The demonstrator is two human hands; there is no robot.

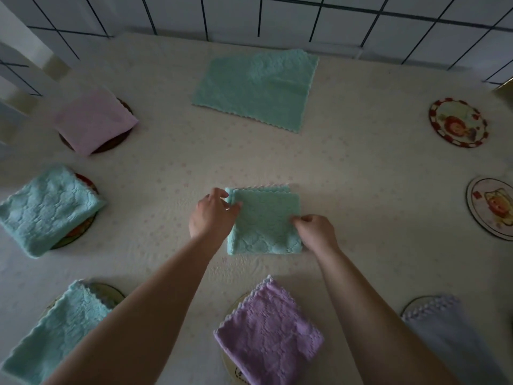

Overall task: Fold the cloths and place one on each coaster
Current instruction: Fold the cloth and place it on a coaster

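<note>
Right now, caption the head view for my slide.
Both hands pinch a folded green cloth; two coasters remain bare.

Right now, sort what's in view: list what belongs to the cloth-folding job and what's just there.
Job:
left hand and right hand, both pinching the folded green cloth
unfolded green cloth
bare coasters
five covered coasters, e.g. purple cloth

Just there:
tablecloth
tiled wall

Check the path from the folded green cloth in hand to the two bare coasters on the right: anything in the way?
Nothing visible. Only bare tablecloth lies between the folded green cloth and the far coaster or near coaster. The flat green cloth lies farther back, off both paths.
</note>
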